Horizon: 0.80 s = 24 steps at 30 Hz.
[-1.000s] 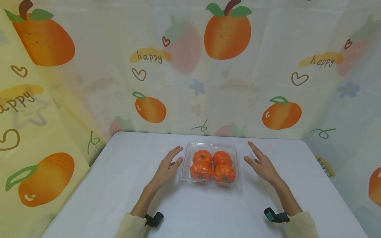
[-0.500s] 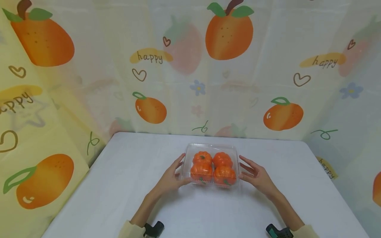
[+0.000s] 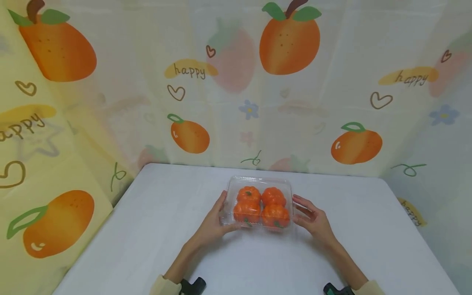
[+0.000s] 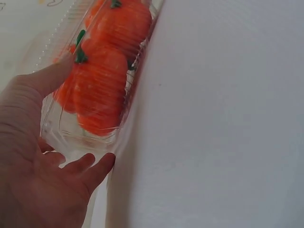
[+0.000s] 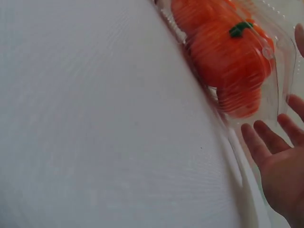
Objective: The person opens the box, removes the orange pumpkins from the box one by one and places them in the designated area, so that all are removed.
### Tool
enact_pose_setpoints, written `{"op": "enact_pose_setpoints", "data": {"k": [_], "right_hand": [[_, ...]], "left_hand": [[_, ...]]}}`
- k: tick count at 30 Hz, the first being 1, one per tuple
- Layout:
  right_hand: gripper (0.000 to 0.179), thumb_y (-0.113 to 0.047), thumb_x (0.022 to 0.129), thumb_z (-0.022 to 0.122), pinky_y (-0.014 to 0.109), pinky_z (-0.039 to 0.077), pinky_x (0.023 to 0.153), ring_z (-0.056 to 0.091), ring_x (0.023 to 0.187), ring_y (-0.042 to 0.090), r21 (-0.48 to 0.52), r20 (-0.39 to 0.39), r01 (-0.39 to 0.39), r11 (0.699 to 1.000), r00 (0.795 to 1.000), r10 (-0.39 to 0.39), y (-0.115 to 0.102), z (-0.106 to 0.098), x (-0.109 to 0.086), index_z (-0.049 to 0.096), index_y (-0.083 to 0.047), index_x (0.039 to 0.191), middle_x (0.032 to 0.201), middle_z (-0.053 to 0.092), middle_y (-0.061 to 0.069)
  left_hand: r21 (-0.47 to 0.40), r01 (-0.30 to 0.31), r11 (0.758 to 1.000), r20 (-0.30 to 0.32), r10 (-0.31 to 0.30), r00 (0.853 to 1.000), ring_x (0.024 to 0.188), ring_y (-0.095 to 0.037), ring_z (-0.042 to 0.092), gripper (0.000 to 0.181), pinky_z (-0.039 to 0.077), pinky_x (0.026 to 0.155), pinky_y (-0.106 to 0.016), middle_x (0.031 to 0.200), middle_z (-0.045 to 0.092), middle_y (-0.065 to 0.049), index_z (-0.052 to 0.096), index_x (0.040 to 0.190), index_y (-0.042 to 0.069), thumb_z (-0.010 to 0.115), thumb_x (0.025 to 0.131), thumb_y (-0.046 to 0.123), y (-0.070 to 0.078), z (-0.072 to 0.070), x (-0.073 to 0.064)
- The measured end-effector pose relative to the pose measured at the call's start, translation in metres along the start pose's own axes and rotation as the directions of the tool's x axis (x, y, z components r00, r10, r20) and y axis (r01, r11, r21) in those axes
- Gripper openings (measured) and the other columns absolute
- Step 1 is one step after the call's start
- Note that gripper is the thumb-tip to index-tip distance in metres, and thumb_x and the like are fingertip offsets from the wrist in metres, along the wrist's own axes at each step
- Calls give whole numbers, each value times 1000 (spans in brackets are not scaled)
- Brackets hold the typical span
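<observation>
A clear plastic clamshell box [image 3: 259,180] sits toward the back of the white table, holding several orange pumpkins [image 3: 275,215] with green stems. My left hand [image 3: 211,230] grips its left end. In the left wrist view that hand's thumb [image 4: 50,78] lies over the lid, and the fingers are at the box's end. At the right end is my right hand [image 3: 318,226], fingers spread and slightly bent, fingertips right at the side. In the right wrist view those fingers [image 5: 268,142] stand beside the plastic wall, with the thumb partly cut off by the frame.
A white cloth covers the table [image 3: 155,213]. Behind it hangs a pale curtain [image 3: 228,135] printed with oranges, hearts and the word "happy"; it also runs along both sides. A black wrist camera [image 3: 193,286] sits at the left cuff, another [image 3: 337,289] at the right.
Both hands have come down and inward to the box's two ends. The left thumb has moved over the near edge. The box has shifted slightly left in the last half second.
</observation>
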State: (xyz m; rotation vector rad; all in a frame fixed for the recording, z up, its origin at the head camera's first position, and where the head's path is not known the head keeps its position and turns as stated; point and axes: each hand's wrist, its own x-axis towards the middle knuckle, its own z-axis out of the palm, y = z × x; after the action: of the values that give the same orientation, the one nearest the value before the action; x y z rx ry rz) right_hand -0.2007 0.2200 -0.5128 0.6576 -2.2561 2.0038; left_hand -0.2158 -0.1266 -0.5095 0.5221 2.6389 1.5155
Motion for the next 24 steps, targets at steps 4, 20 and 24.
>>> {"op": "enact_pose_setpoints", "data": {"k": [4,20,24], "right_hand": [[73,7,78,65,25,46,93,31,127,49,58,66,26,998,997,-30,2,3,-3,29,2,141,150,22,16],[58,14,69,71,30,53,83,52,105,44,58,-115,192,980,976,-185,6,16,-4,48,12,122,125,45,32],[50,12,69,72,31,53,82,53,102,41,104,-149,144,984,981,-128,6,18,-6,52,11,115,117,50,32]], "left_hand": [[-12,-19,1000,-9,19,1000,138,-22,25,110,31,106,-45,154,9,10,6,149,24,76,68,50,-3,2,0],[-19,-81,997,-48,80,996,139,-25,21,102,26,108,-47,156,6,0,5,149,16,72,76,39,-1,3,-1],[-21,-85,996,-52,84,995,140,-23,20,101,27,108,-47,156,6,-2,6,149,15,72,77,37,3,4,-3]]}}
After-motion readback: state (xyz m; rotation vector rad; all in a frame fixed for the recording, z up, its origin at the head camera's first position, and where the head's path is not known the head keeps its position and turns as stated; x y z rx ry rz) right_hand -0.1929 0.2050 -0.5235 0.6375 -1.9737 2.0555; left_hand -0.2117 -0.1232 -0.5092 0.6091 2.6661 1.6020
